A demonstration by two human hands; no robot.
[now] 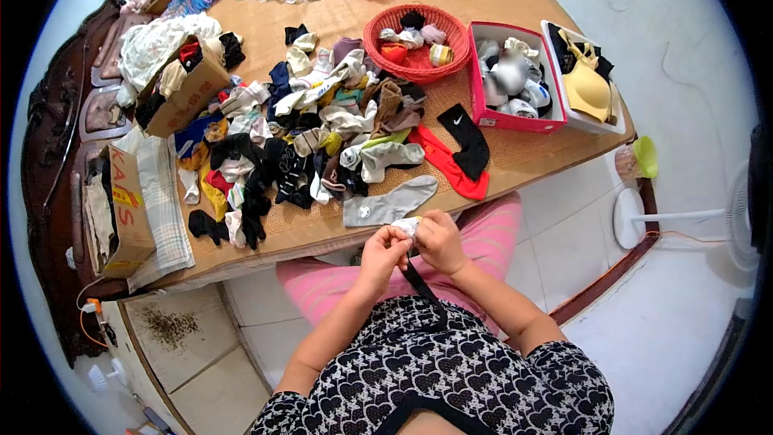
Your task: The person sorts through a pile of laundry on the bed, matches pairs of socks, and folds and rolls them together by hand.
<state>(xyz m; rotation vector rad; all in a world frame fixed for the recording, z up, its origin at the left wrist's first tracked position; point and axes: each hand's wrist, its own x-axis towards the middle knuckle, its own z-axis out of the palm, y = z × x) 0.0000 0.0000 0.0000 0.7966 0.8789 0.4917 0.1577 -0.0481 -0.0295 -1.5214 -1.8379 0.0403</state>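
My left hand and my right hand meet above my lap at the bed's front edge. Both have their fingers closed on a small bunched white sock, mostly covered by the fingers. Just beyond them a grey sock lies flat. To its right are a red sock and a black sock with a white logo, partly overlapping. A large heap of mixed socks spreads to the left.
A red woven basket and a pink box hold rolled socks. Beside them is a white box with a yellow bra. Cardboard boxes stand at left. A white fan is on the right.
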